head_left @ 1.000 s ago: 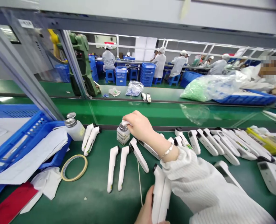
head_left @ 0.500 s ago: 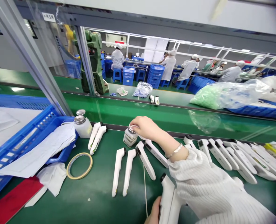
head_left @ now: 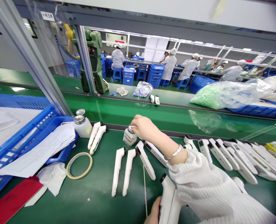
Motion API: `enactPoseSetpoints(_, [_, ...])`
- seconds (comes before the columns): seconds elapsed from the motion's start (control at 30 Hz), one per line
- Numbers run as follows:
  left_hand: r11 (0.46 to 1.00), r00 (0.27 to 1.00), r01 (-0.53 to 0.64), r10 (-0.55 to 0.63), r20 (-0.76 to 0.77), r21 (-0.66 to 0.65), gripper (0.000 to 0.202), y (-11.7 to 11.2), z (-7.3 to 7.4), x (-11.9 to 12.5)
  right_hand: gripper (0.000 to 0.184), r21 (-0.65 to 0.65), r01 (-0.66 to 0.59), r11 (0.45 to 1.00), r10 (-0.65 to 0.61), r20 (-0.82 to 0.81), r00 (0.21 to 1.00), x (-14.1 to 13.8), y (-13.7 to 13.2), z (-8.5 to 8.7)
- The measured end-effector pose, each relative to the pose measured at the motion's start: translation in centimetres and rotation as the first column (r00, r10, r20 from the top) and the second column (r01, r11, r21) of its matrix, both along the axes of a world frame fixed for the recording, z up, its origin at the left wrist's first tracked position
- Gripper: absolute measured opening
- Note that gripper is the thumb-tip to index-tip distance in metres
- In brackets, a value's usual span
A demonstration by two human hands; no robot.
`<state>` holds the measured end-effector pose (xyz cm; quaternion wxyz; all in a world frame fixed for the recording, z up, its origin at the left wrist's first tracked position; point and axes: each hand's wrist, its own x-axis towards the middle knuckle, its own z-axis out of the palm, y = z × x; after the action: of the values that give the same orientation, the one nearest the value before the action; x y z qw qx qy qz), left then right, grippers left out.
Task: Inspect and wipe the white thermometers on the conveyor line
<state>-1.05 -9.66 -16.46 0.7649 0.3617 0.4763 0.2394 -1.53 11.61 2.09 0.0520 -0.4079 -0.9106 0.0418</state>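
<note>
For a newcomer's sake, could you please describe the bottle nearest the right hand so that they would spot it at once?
Find the far edge of the green worktop, around mid-view. A small bottle with a silvery top stands there, just beyond two white devices lying side by side. Unlike the other bottle, beside the blue bin, it has the right hand at its top.

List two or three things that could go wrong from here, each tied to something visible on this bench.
1. The right hand is at the top of the small bottle; a sideways push might tip it toward the white device close by.
2. The loose sleeve reaches across the bench near more devices and could knock one.
3. The left hand grips its load low down, so it might slip.
</note>
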Motion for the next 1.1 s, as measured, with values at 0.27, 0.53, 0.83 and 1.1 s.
enactPoseSetpoints(0.27, [0.993,0.999,-0.003,-0.002,-0.039,-0.121,0.054,0.9,1.4,-0.1,0.012,0.03,-0.082,0.996,0.08,0.071,0.994,0.0,-0.1,0.6])
enactPoseSetpoints(0.53, [0.997,0.999,0.023,-0.026,-0.04,-0.077,0.109,-0.3,1.6,-1.7,0.015,0.085,-0.105,0.991,0.108,-0.041,0.993,0.5,-0.1,0.8])
enactPoseSetpoints(0.83, [0.996,0.992,-0.088,0.085,0.097,0.032,0.091,-2.0,4.5,-2.7,0.01,-0.05,0.12,0.992,-0.129,-0.494,0.86,14.0,-10.6,1.1])
enactPoseSetpoints(1.1, [0.99,0.996,-0.093,0.094,0.004,0.105,0.083,-2.4,5.1,-2.5,0.01,-0.229,0.386,0.894,-0.439,-0.622,0.649,17.5,-18.8,-6.7])
